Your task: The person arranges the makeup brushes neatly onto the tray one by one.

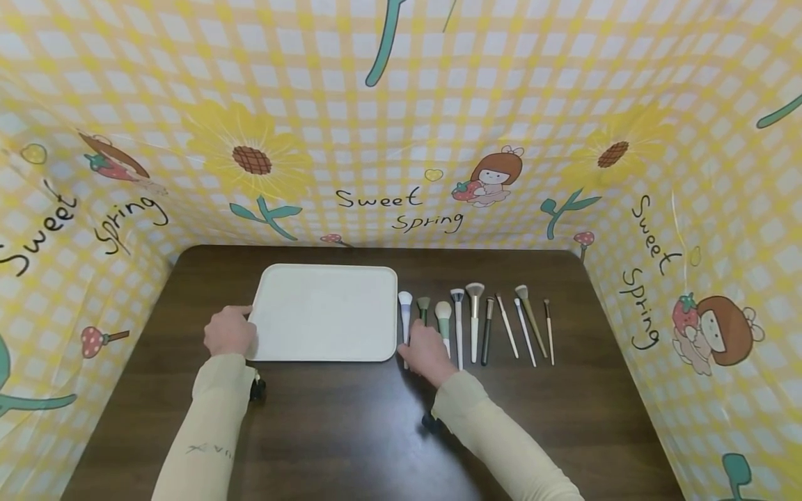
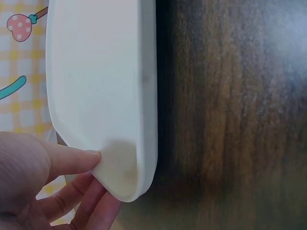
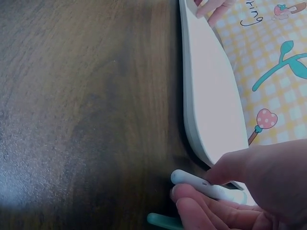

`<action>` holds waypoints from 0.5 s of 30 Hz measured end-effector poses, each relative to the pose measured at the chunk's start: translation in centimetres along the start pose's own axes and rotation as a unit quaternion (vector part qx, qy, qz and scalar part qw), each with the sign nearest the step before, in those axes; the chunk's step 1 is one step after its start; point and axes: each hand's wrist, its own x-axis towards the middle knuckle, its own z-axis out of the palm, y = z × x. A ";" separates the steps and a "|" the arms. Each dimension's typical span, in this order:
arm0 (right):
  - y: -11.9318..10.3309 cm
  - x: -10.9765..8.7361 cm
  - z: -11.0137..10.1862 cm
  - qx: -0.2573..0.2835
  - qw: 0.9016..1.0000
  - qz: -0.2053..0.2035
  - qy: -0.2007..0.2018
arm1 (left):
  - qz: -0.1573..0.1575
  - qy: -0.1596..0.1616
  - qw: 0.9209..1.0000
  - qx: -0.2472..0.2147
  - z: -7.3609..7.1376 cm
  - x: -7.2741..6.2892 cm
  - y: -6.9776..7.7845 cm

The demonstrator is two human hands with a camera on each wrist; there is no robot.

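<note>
A white rectangular tray (image 1: 326, 313) lies on the dark table. My left hand (image 1: 230, 331) grips its left end; in the left wrist view the thumb presses inside the rim and the fingers curl beneath the corner. Just beyond the tray's right end is a white-handled makeup brush (image 1: 405, 306) with pale bristles. My right hand (image 1: 429, 351) pinches this brush's handle (image 3: 192, 181) between thumb and fingers. Beside it, a green-handled brush (image 1: 423, 304) is partly hidden by the right hand, and its handle end (image 3: 163, 221) shows below the fingers.
Several more makeup brushes lie in a row to the right, including a pale green one (image 1: 443, 313), a wide fluffy one (image 1: 475, 313) and a short slim one (image 1: 549, 330). A yellow checked cloth (image 1: 376, 139) surrounds the table (image 1: 338, 431) at the back and sides.
</note>
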 end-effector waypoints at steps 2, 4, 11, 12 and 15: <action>-0.1 -0.1 -0.2 0.004 1.000 0.003 -0.001 | 0.003 0.004 1.000 0.001 0.0 0.0 0.0; -0.2 -0.1 -0.5 0.004 1.000 0.004 0.000 | 0.005 0.009 1.000 0.001 0.0 0.0 0.0; -0.2 0.0 -1.0 0.012 1.000 0.001 0.020 | -0.003 0.009 1.000 -0.014 0.2 0.1 -0.3; -0.2 0.1 -1.1 0.018 1.000 0.001 0.023 | -0.004 0.010 1.000 -0.017 0.2 0.1 -0.3; -0.1 0.2 -1.1 0.031 0.999 -0.004 0.028 | -0.006 0.011 1.000 -0.019 0.2 0.1 -0.3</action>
